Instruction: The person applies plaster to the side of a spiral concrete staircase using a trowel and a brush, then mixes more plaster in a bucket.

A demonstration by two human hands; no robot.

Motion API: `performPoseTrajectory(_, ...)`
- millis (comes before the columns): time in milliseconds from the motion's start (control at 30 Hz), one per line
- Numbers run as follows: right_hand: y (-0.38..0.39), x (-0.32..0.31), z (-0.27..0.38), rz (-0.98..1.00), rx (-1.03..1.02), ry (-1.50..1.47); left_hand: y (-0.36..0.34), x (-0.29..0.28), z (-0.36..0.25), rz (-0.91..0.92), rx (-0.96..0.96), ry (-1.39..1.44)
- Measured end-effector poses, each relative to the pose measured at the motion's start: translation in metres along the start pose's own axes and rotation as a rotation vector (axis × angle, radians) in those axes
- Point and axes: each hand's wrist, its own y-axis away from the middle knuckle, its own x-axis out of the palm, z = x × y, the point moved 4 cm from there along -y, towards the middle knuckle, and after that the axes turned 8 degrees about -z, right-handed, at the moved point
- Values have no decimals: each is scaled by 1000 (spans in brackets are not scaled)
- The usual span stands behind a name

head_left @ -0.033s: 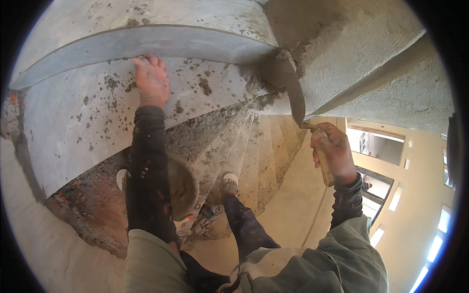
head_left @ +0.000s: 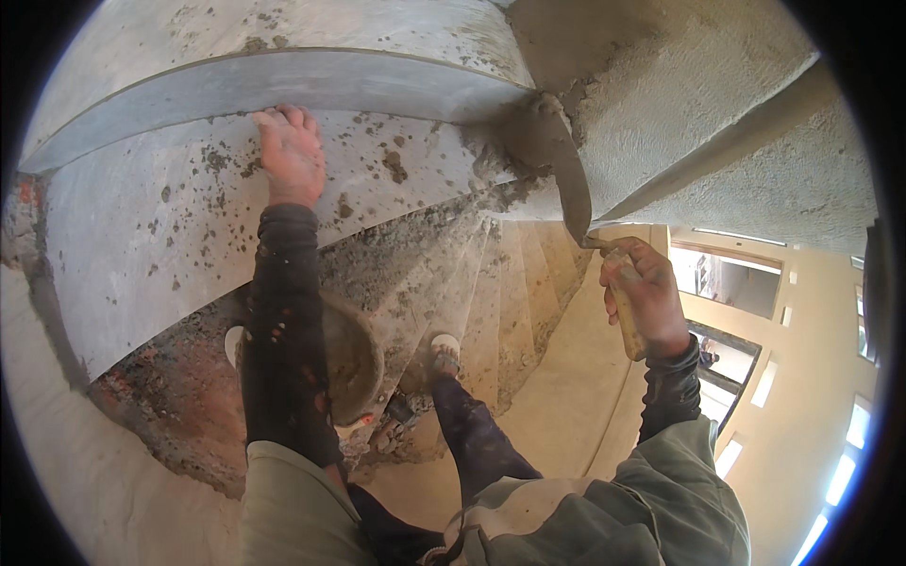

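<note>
My left hand [head_left: 293, 156] lies flat on a pale, mortar-spattered stair tread [head_left: 113, 255], its fingertips by the foot of the curved grey riser [head_left: 311, 80]. In my right hand [head_left: 646, 292] is the wooden handle of a pointing trowel [head_left: 572, 193], gripped with the fingers wrapped round it. The trowel's blade stands on edge against the wet mortar [head_left: 528, 137], in the corner where tread and riser meet the plastered side wall [head_left: 698, 104]. Part of the blade's tip blends into the mortar and is hard to make out.
Below the tread, a round pan of mortar [head_left: 354, 363] sits partly behind my left forearm. My sandalled foot [head_left: 445, 354] rests on the rough steps, and winding stairs [head_left: 514, 311] drop away beyond it. Rubble [head_left: 392, 429] lies beside the pan. Window openings [head_left: 727, 278] show at the right.
</note>
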Motion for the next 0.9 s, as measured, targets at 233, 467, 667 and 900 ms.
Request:
performPoseTrajectory(233,36,9,-32,-78,-98,39,49,19,-45,-48,-171,-218)
performPoseTrajectory(467,-45,86,-104,38,-317,185,152,39,-149,286,-63,-1406)
performPoseTrajectory(667,-90,56,-123,-45,-284,160,323,95,-219,293,-138,-1684)
performPoseTrajectory(900,-73,-10,-77,-4,-471,162,476,60,-216,-53,-250,-1495)
